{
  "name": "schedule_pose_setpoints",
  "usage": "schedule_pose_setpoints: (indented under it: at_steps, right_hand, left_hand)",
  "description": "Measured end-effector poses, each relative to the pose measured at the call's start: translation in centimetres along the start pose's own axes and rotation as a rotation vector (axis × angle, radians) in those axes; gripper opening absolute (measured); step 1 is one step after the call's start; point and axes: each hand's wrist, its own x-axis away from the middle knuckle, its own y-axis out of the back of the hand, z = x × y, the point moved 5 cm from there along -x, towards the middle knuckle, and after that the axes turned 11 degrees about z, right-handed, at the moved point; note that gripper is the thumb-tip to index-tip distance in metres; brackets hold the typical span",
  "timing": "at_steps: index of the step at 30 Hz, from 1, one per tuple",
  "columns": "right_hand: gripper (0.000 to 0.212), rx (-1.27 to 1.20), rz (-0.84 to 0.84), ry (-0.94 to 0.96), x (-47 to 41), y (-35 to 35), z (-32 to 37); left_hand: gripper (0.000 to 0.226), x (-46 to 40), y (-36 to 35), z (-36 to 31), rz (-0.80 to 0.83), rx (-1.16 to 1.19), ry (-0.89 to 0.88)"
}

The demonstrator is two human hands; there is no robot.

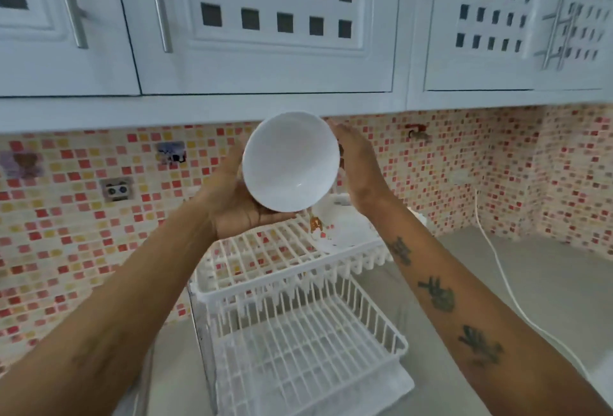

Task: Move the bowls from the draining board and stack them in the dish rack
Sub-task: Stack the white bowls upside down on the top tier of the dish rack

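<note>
A white bowl [290, 160] is held up in the air, tilted so its empty inside faces me. My left hand [234, 201] cups it from below and the left. My right hand [356, 163] presses flat against its right side. Both hands are above the upper tier of a white two-tier wire dish rack [298, 286], which stands on the grey counter. At the back right of the upper tier lies some white crockery with an orange mark [335, 226], partly hidden by the bowl and my right wrist. The lower tier [308, 356] holds nothing.
White wall cupboards [265, 34] hang close above the bowl. A tiled backsplash [83, 216] runs behind the rack. A white cable [507, 286] trails over the grey counter [547, 283] on the right.
</note>
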Motion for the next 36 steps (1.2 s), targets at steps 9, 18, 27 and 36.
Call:
schedule_pose_setpoints:
  at_steps: [9, 18, 27, 36]
  right_hand:
    - [0.047, 0.06, 0.073, -0.307, -0.1, 6.6, -4.7]
    - [0.059, 0.095, -0.016, -0.445, -0.4, 7.2, -10.1]
    - [0.063, 0.07, 0.044, -0.629, -1.3, 7.6, -13.8]
    - [0.054, 0.094, -0.011, -0.647, -2.1, 8.4, -15.6]
  left_hand:
    - [0.051, -7.1, -3.8, 1.8, -0.214, -0.71, -0.096]
    - [0.1, -10.2, -4.1, 5.2, -0.397, -1.113, -0.009]
    - [0.089, -10.7, -3.2, 6.8, -0.396, -1.082, -0.014]
    - [0.105, -11.2, -3.4, 7.6, -0.367, -1.132, 0.075]
